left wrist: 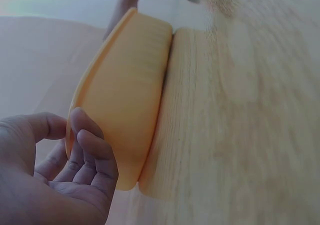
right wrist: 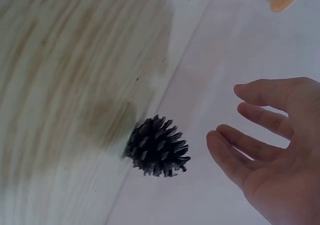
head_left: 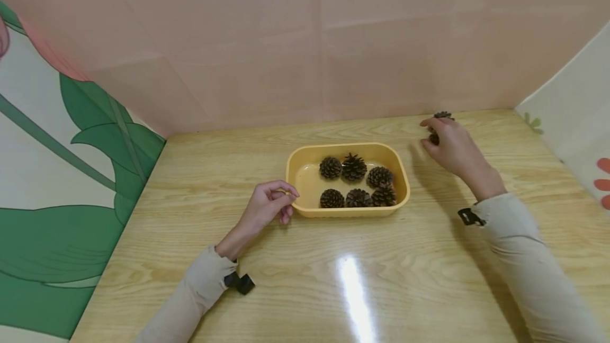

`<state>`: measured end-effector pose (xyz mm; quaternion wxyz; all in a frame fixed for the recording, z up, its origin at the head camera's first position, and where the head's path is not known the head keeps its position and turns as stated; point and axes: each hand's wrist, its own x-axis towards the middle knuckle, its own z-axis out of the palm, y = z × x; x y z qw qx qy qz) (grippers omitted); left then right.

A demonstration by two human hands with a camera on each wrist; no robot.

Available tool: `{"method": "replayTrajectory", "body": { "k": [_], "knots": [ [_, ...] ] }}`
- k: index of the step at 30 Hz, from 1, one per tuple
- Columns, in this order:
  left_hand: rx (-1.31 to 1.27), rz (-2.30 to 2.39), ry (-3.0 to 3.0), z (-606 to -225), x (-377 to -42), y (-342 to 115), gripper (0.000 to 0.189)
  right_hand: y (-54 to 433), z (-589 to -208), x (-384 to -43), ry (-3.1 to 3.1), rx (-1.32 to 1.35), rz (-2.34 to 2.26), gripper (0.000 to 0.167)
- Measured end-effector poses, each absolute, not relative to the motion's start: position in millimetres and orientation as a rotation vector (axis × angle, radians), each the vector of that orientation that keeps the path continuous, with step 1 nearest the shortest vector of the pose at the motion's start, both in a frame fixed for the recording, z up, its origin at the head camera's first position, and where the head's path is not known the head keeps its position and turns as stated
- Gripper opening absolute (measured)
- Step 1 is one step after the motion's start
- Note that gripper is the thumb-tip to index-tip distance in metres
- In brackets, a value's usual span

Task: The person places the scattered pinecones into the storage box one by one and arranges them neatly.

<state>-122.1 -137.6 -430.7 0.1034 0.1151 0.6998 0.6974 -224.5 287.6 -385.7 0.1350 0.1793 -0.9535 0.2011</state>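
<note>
A yellow plastic basin (head_left: pixel 300 160) stands on the wooden table with several brown pine cones (head_left: pixel 354 167) in it, mostly toward its middle and right. At its near left corner my left hand (head_left: pixel 270 202) pinches the rim between thumb and fingers, as the left wrist view (left wrist: pixel 75 170) of the hand also shows. Toward the back right, my right hand (head_left: pixel 452 144) hovers by another pine cone (right wrist: pixel 157 147), partly hidden by the fingers in the head view. The right wrist view shows its fingers spread and bent a little, with a gap between them and that pine cone.
The wooden table (head_left: pixel 214 300) meets a pink covered wall (head_left: pixel 267 68) just behind the lone pine cone. A panel with painted green leaves (head_left: pixel 52 242) borders the left side, and a white panel (head_left: pixel 576 105) the right. Each sleeve cuff carries a small black device (head_left: pixel 245 283).
</note>
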Motion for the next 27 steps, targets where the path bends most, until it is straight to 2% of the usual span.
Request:
{"method": "replayTrajectory", "body": {
  "k": [9, 16, 27],
  "knots": [
    [0.363, 2.065, 2.057, -430, -122, -134, 0.011, 304, -392, -227, -2.660, 0.503, 0.567, 0.041],
    [0.361, 2.066, 2.046, -430, -122, -132, 0.015, 314, -395, -226, -2.727, 0.429, 0.522, 0.047],
    [0.373, 2.060, 2.061, -431, -122, -133, 0.014, 324, -395, -225, -2.898, 0.346, 0.471, 0.045]
  ]
}}
